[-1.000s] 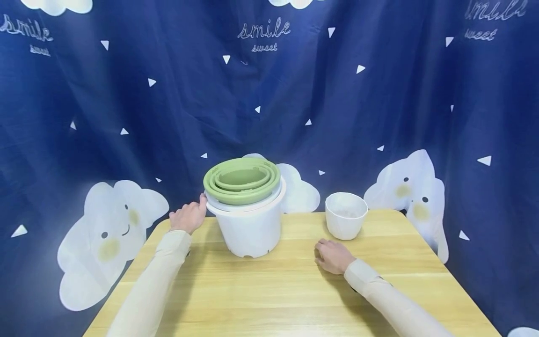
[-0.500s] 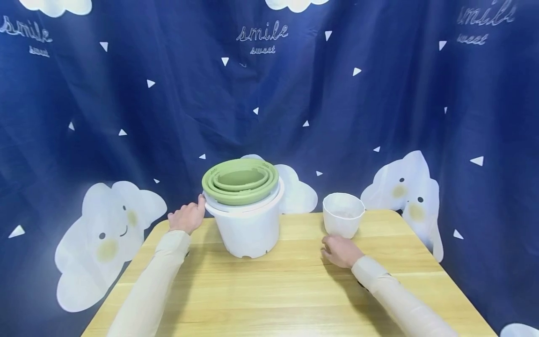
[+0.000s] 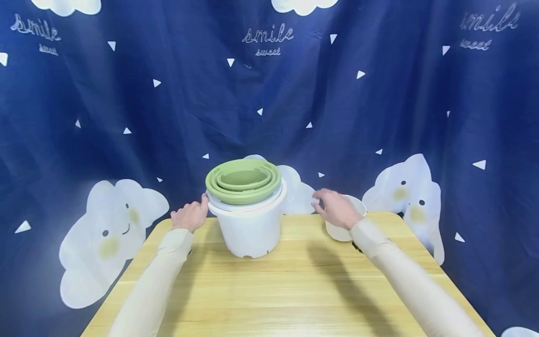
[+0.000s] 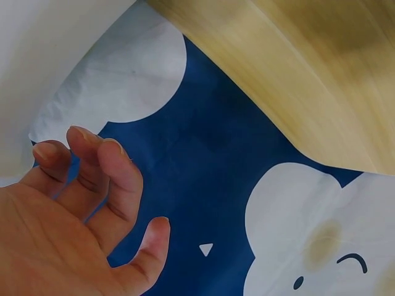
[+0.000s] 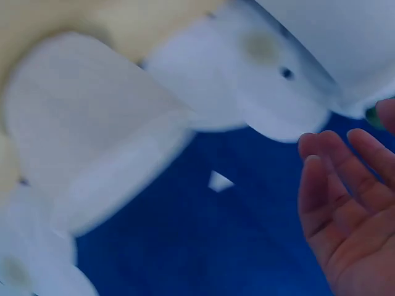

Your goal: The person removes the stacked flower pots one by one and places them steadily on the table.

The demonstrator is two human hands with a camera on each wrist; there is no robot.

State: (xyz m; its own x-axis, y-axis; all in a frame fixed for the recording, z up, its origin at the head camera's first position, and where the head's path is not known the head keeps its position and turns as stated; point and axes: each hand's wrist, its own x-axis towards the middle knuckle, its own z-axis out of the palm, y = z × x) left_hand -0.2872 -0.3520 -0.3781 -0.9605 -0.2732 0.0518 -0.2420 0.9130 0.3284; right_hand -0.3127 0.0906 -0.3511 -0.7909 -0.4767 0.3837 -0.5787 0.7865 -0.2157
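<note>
A large white plastic pot stands left of the table's centre, with another white rim inside it and several nested green pots on top. At its left rim is my left hand; the left wrist view shows loosely bent fingers, nothing held, beside the white pot wall. My right hand is raised and partly covers a small white faceted pot in the head view. In the right wrist view its loosely bent fingers hold nothing, between the small pot and the large one.
The wooden table has its far edge close to a dark blue curtain printed with clouds and triangles. Both pots stand near that far edge.
My right hand has lifted off the table in front of the small pot and moved up and away from me, now overlapping that pot. My left hand stays at the large pot's rim.
</note>
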